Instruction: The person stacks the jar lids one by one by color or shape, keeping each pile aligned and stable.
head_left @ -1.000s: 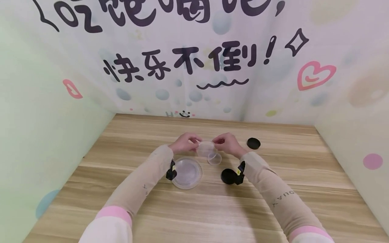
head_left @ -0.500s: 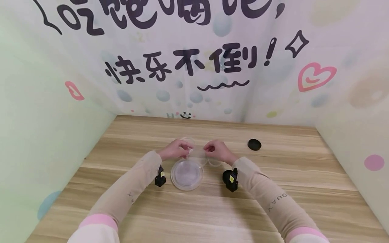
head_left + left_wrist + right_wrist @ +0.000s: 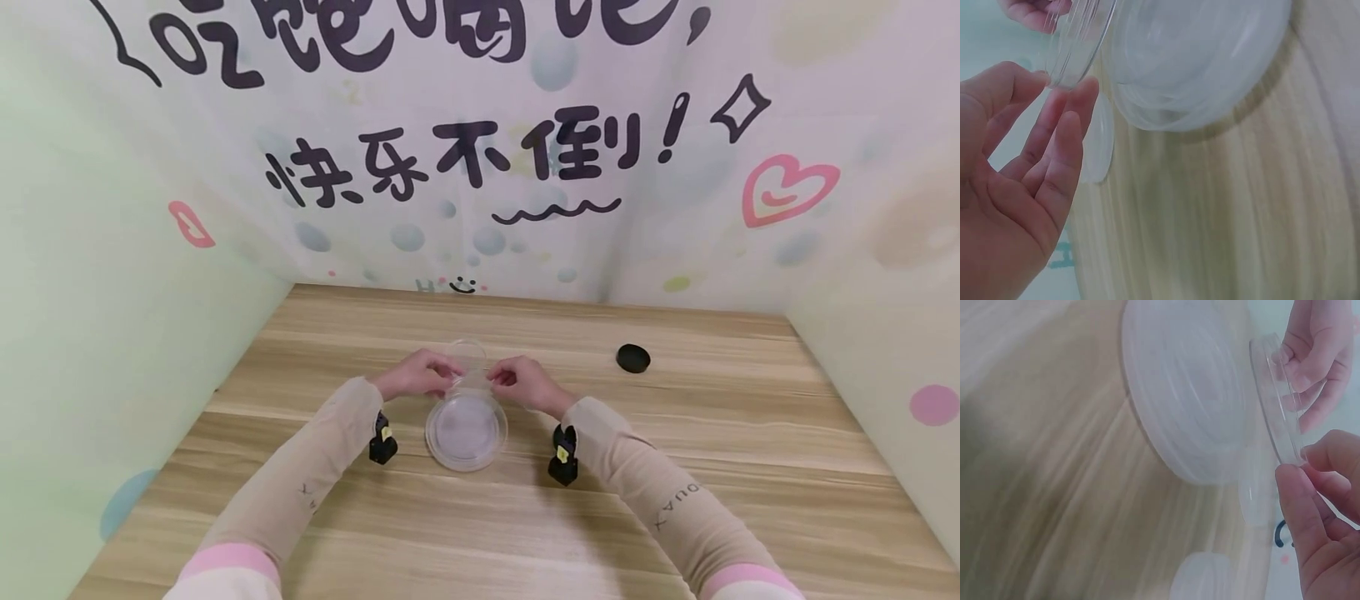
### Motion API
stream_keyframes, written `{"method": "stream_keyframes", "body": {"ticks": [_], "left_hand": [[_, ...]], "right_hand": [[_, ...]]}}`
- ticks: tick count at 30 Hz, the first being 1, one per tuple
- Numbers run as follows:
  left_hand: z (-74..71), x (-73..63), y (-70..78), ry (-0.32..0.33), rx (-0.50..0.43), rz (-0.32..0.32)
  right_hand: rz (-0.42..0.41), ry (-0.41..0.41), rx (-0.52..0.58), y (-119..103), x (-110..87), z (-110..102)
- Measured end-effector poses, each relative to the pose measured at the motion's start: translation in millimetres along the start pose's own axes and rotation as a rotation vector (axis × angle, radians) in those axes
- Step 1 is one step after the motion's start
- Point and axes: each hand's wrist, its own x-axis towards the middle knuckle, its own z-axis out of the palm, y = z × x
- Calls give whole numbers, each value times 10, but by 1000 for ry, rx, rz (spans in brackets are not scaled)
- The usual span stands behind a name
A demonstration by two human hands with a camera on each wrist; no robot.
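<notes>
A clear petri dish (image 3: 1272, 394), thin-walled and shallow, is held between both hands, tilted almost on edge in the wrist views. My left hand (image 3: 423, 372) pinches one side of its rim with thumb and fingers. On the opposite side, my right hand (image 3: 525, 383) pinches the rim between thumb and fingertip. Just in front of the hands lies a larger, clear round dish (image 3: 467, 432) with smaller round pieces nested inside. Behind the held dish, another clear disc (image 3: 467, 348) rests on the table.
A black round lid (image 3: 633, 358) lies at the back right of the wood-grain table (image 3: 420, 533). One more clear round piece (image 3: 1204, 578) shows low in the right wrist view. A printed cloth wall (image 3: 555, 250) borders the table's far edge.
Both hands have moved left with the petri dish, to just behind the larger dish. The disc behind has come into sight. My right hand and wrist now cover a small clear dish and a black lid.
</notes>
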Motion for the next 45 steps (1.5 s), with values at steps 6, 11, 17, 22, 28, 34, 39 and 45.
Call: {"method": "stream_keyframes", "body": {"ticks": [6, 11, 17, 22, 28, 34, 39, 45], "left_hand": [[-8, -60, -49, -42, -7, 8], [-1, -87, -73, -82, 14, 32], [23, -125, -93, -92, 70, 101], [37, -136, -145, -76, 108, 133], [63, -120, -188, -62, 103, 130], [89, -123, -174, -49, 129, 139], [118, -131, -148, -39, 127, 110], [136, -123, -160, -30, 121, 83]], "right_hand": [[-43, -12, -10, -18, -32, 66], [-71, -28, -40, -6, -56, 116], [-58, -59, -42, -13, -66, 140], [-102, -65, -20, -4, -59, 165], [-135, -63, -9, 28, -44, 201], [-126, -73, -2, 49, -53, 208], [-128, -82, 0, 37, -66, 200], [-94, -104, 12, -1, -81, 186]]}}
